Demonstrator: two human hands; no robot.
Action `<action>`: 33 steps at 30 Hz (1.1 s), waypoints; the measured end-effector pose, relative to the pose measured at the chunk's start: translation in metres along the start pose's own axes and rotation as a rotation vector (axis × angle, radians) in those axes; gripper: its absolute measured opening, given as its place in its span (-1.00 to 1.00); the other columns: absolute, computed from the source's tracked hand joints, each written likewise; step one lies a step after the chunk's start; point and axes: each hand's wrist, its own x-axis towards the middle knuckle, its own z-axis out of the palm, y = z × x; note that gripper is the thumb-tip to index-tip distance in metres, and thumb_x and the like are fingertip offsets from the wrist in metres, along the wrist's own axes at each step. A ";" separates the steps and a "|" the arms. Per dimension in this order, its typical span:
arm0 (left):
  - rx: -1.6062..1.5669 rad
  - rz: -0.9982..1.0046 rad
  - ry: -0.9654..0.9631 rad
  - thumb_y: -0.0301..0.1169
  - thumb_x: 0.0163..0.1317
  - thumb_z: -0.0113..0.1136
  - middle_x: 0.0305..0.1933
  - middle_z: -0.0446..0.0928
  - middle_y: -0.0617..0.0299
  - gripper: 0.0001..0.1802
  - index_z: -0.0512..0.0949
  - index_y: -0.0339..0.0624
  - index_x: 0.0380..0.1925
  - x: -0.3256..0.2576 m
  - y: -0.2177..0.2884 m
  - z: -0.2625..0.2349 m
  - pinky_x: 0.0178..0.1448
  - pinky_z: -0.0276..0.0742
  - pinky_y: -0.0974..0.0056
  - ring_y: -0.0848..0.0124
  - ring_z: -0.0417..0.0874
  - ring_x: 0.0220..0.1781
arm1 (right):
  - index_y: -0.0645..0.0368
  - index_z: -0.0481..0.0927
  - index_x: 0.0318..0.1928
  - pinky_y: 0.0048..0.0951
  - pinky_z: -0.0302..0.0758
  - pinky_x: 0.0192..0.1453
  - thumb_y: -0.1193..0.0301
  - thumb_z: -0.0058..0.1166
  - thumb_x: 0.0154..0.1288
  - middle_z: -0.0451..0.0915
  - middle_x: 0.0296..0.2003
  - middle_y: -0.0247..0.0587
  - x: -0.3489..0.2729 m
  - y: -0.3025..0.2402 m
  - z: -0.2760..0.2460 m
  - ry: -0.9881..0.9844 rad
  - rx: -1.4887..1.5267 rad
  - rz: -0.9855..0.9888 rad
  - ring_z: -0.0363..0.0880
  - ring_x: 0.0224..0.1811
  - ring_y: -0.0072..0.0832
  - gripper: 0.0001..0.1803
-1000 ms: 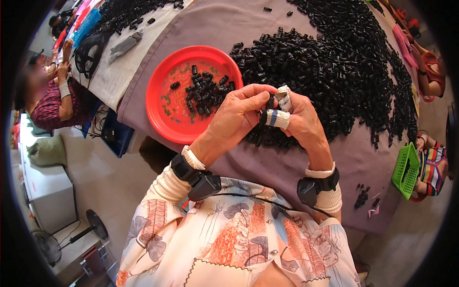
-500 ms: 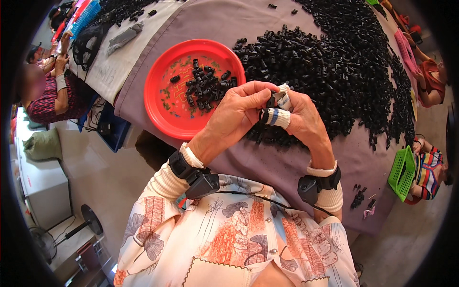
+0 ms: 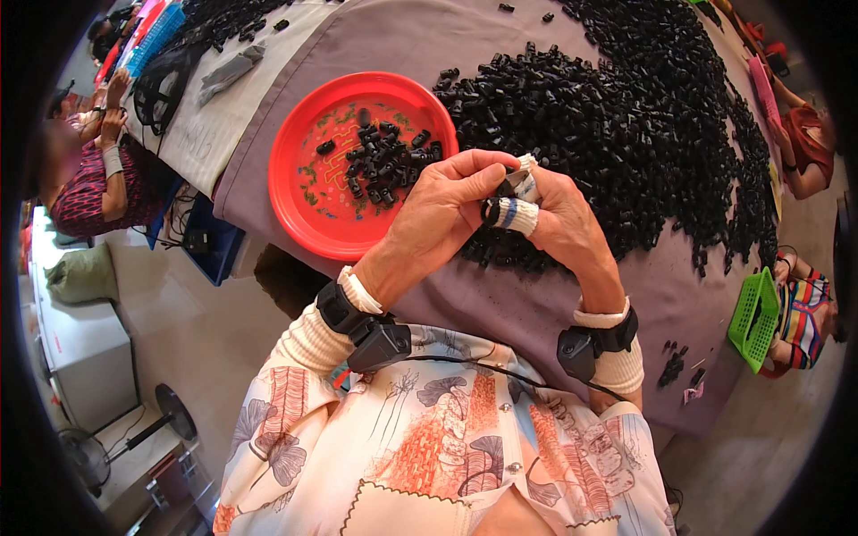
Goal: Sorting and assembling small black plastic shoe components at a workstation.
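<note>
Over the near edge of a big pile of small black plastic parts (image 3: 563, 116), my two hands meet around one small black plastic part (image 3: 491, 212). My left hand (image 3: 442, 201) pinches it between thumb and fingers. My right hand (image 3: 572, 214), with cream finger covers (image 3: 517, 215) on thumb and forefinger, grips the same part from the other side. Most of the part is hidden by the fingers and covers. To the left, partly behind my left hand, a round red tray (image 3: 299, 214) carries a small heap of similar black parts (image 3: 380, 161).
A mauve cloth (image 3: 500, 308) covers the table. Several loose black parts (image 3: 672, 366) lie at its right front. A green basket (image 3: 753, 320) stands at the right edge beside a person in stripes. Another person (image 3: 94, 183) sits at the left; a fan (image 3: 170, 413) stands on the floor.
My hands stay together at the same spot, with only a slight shift of the right fingers around the black part. The person at the left has moved their hands a little.
</note>
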 end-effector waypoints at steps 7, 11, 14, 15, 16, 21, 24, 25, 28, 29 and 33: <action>0.065 0.019 0.014 -0.38 0.27 0.03 -0.23 0.55 0.26 -0.77 0.48 -0.25 -0.14 0.002 -0.002 0.001 -0.15 0.53 0.42 0.56 0.58 -0.24 | 0.24 0.43 -0.50 -0.49 0.26 -0.48 0.24 0.26 -0.02 0.33 -0.62 -0.38 -0.001 0.001 0.002 0.057 0.015 -0.090 0.24 -0.57 -0.61 -0.66; -0.031 -0.014 -0.020 -0.40 0.28 0.02 -0.22 0.55 0.23 -0.78 0.48 -0.28 -0.16 0.001 0.000 0.005 -0.13 0.52 0.41 0.52 0.58 -0.23 | 0.24 0.45 -0.48 -0.50 0.26 -0.48 0.22 0.29 -0.07 0.34 -0.63 -0.38 -0.002 -0.003 -0.003 0.060 0.020 -0.040 0.24 -0.57 -0.61 -0.63; -0.065 -0.019 -0.016 -0.41 0.27 0.02 -0.22 0.56 0.21 -0.79 0.49 -0.30 -0.18 0.002 -0.003 0.004 -0.12 0.51 0.42 0.51 0.57 -0.23 | 0.24 0.45 -0.48 -0.51 0.27 -0.48 0.21 0.30 -0.08 0.35 -0.63 -0.40 -0.003 -0.002 -0.003 0.051 0.027 0.010 0.24 -0.56 -0.63 -0.62; -0.073 -0.016 -0.010 -0.40 0.28 0.02 -0.22 0.56 0.21 -0.79 0.49 -0.29 -0.17 0.002 -0.004 0.005 -0.11 0.51 0.41 0.51 0.57 -0.22 | 0.24 0.44 -0.48 -0.52 0.27 -0.47 0.20 0.30 -0.09 0.36 -0.62 -0.41 -0.003 -0.002 -0.004 0.045 0.032 0.004 0.24 -0.56 -0.63 -0.61; -0.070 -0.020 -0.009 -0.40 0.28 0.02 -0.22 0.56 0.21 -0.79 0.49 -0.29 -0.17 0.002 -0.004 0.006 -0.11 0.51 0.41 0.51 0.57 -0.22 | 0.24 0.44 -0.48 -0.52 0.27 -0.47 0.20 0.30 -0.09 0.36 -0.62 -0.41 -0.003 -0.001 -0.004 0.048 0.036 0.005 0.24 -0.56 -0.63 -0.61; -0.077 -0.016 0.026 -0.40 0.27 0.02 -0.22 0.56 0.21 -0.78 0.49 -0.28 -0.15 0.003 -0.007 0.007 -0.11 0.51 0.42 0.51 0.57 -0.22 | 0.24 0.43 -0.48 -0.53 0.28 -0.47 0.20 0.30 -0.08 0.34 -0.62 -0.44 -0.004 0.004 -0.004 0.060 0.040 -0.053 0.25 -0.56 -0.65 -0.61; -0.084 -0.026 0.015 -0.41 0.27 0.02 -0.21 0.55 0.21 -0.78 0.49 -0.28 -0.15 0.004 -0.007 0.006 -0.11 0.51 0.42 0.51 0.57 -0.22 | 0.24 0.44 -0.49 -0.53 0.28 -0.46 0.21 0.29 -0.07 0.34 -0.62 -0.43 -0.005 0.006 -0.003 0.075 0.074 -0.067 0.25 -0.56 -0.64 -0.62; -0.083 -0.029 0.015 -0.41 0.27 0.02 -0.21 0.55 0.21 -0.78 0.49 -0.28 -0.15 0.004 -0.007 0.007 -0.11 0.51 0.42 0.51 0.57 -0.22 | 0.24 0.44 -0.49 -0.53 0.28 -0.46 0.21 0.29 -0.07 0.34 -0.62 -0.43 -0.005 0.005 -0.004 0.078 0.076 -0.065 0.25 -0.56 -0.64 -0.62; -0.093 -0.047 0.013 -0.41 0.28 0.01 -0.20 0.55 0.21 -0.78 0.49 -0.28 -0.14 0.004 -0.007 0.008 -0.11 0.51 0.41 0.52 0.57 -0.22 | 0.25 0.44 -0.49 -0.52 0.29 -0.46 0.21 0.29 -0.07 0.35 -0.62 -0.41 -0.007 0.003 -0.005 0.063 0.098 0.009 0.26 -0.56 -0.63 -0.62; -0.097 -0.045 0.021 -0.41 0.28 0.01 -0.20 0.55 0.22 -0.78 0.48 -0.28 -0.14 0.004 -0.008 0.008 -0.11 0.51 0.41 0.52 0.57 -0.23 | 0.26 0.44 -0.49 -0.52 0.29 -0.46 0.22 0.29 -0.06 0.35 -0.62 -0.40 -0.007 0.004 -0.005 0.060 0.097 0.013 0.26 -0.56 -0.63 -0.62; -0.084 -0.034 0.041 -0.40 0.28 0.00 -0.21 0.55 0.23 -0.78 0.49 -0.28 -0.14 0.004 -0.009 0.009 -0.10 0.51 0.40 0.53 0.57 -0.23 | 0.28 0.43 -0.50 -0.50 0.28 -0.46 0.25 0.27 -0.03 0.35 -0.62 -0.37 -0.007 0.005 -0.004 0.050 0.140 -0.019 0.25 -0.56 -0.63 -0.64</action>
